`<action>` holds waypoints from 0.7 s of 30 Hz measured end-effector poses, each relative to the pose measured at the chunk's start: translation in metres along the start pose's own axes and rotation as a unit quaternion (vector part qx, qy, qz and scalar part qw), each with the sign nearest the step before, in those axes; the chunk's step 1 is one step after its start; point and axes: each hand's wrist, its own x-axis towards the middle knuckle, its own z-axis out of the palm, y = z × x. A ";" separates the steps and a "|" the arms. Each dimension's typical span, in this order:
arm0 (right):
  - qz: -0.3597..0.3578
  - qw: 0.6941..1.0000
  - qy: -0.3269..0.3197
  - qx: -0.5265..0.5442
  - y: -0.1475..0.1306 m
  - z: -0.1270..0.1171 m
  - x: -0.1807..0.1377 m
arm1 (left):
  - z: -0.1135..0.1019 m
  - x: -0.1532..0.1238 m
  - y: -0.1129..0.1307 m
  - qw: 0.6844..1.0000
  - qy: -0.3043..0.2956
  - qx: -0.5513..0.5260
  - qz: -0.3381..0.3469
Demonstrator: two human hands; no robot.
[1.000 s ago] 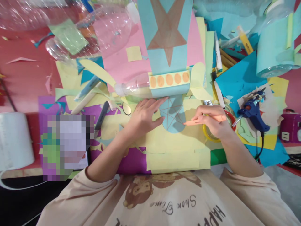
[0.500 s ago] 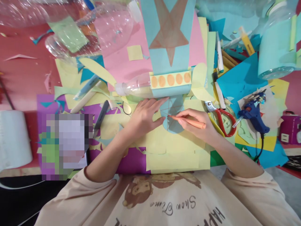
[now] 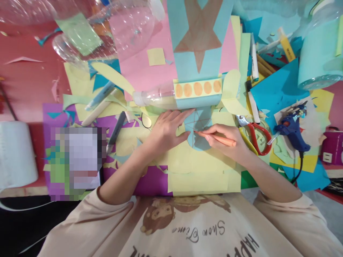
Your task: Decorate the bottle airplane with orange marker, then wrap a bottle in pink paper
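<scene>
Hands: your right hand [image 3: 226,141] grips the orange marker [image 3: 223,140]; your left hand [image 3: 167,130] lies spread, grasping nothing, at the blue paper piece [image 3: 197,122].
Blue paper piece: centre of frame, bearing thin crossing lines, marker tip over it.
Hazard: should your left fingers ease, the piece could, in my judgement, slip and skew your stroke; your right hand's rubbing might smear ink.
Bottle [image 3: 162,97]: on its side, just above the piece.
Scissors [image 3: 252,130]: right of centre, near your right wrist.
Glue gun [image 3: 292,127]: farther right.
</scene>
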 end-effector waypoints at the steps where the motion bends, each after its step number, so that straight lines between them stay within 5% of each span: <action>1: 0.002 1.000 -0.006 0.006 -0.001 0.000 0.000 | 0.000 0.000 0.000 1.000 0.003 0.002 0.002; 21: -0.032 0.996 -0.057 -0.066 -0.009 -0.002 0.001 | -0.001 -0.001 0.000 1.000 -0.010 0.005 -0.004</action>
